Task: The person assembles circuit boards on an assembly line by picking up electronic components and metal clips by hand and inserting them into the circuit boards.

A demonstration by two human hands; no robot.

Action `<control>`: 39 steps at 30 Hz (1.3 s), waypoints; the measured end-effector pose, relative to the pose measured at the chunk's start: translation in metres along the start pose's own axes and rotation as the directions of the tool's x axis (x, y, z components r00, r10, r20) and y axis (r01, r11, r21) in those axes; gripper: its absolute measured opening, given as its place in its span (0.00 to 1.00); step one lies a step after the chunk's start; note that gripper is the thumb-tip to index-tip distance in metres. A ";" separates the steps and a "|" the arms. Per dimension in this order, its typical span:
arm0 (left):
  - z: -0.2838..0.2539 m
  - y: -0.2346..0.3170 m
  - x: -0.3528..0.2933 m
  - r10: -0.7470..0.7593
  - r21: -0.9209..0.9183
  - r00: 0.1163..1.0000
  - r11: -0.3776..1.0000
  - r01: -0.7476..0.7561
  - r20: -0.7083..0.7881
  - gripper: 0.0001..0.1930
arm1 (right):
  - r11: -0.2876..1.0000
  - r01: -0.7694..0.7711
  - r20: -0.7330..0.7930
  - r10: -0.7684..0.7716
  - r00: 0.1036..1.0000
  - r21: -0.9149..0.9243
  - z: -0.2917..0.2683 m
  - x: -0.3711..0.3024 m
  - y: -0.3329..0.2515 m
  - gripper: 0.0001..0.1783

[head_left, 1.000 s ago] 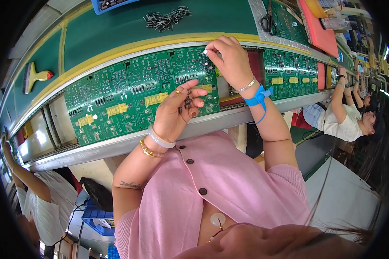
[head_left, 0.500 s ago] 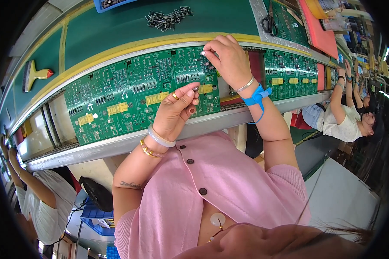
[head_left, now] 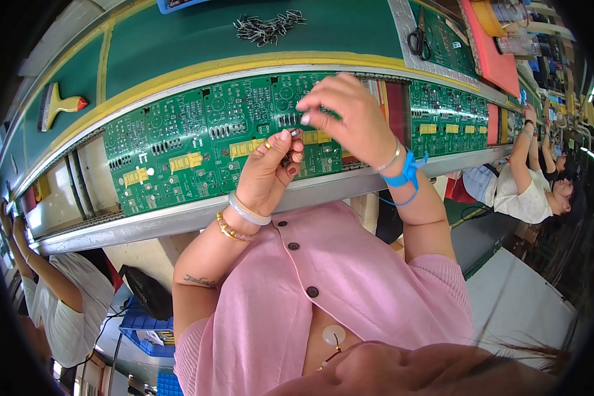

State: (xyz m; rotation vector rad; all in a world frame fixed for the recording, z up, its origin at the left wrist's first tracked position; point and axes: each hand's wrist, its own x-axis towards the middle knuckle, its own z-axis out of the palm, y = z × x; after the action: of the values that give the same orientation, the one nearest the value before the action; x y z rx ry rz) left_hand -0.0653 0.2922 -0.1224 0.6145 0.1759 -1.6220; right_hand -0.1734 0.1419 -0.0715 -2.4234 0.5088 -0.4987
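Note:
My left hand [head_left: 268, 160] is closed, pinching a small shiny component [head_left: 296, 134] between thumb and fingers just above the near half of a green circuit board panel [head_left: 208, 142]. Its exact kind is too small to make out. My right hand [head_left: 356, 122], wearing a blue wrist strap [head_left: 404, 173], hovers over the panel's right end, thumb and forefinger apart with nothing visible between them. Those fingertips point toward my left hand without touching it. The panel lies across the metal rails, bearing yellow blocks [head_left: 185, 161] and rows of small dark parts.
Beyond the rail lies a pile of bent-wire metal parts [head_left: 268, 28] on the green bench mat. A yellow-handled brush [head_left: 61, 107] is at far left, black scissors [head_left: 418, 43] at far right. Another board panel [head_left: 450, 119] sits farther right on the rails. Other people work on both sides.
My right hand has come back from the panel's far edge toward my left hand, its thumb and forefinger parting. My left hand stays nearly in place, still pinching. The view has shifted slightly.

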 end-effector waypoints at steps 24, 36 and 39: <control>-0.006 0.018 -0.030 0.018 -0.033 0.995 0.999 -0.021 -0.100 0.18 | 0.993 0.109 0.083 -0.105 0.991 -0.052 0.051 0.020 0.006 0.06; -0.010 0.023 -0.030 0.104 0.076 0.994 0.992 -0.105 0.013 0.23 | 0.978 0.024 0.244 -0.076 0.967 0.209 0.039 0.015 -0.016 0.06; -0.012 0.022 -0.027 0.094 0.063 0.995 0.993 -0.097 0.045 0.22 | 0.944 -0.048 0.311 -0.060 0.949 0.328 0.037 0.015 -0.019 0.06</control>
State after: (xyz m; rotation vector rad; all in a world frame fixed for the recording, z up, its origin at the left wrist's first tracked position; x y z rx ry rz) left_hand -0.0401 0.3184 -0.1143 0.6286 0.0618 -1.5517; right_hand -0.1390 0.1672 -0.0836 -2.1220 0.2532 -0.1701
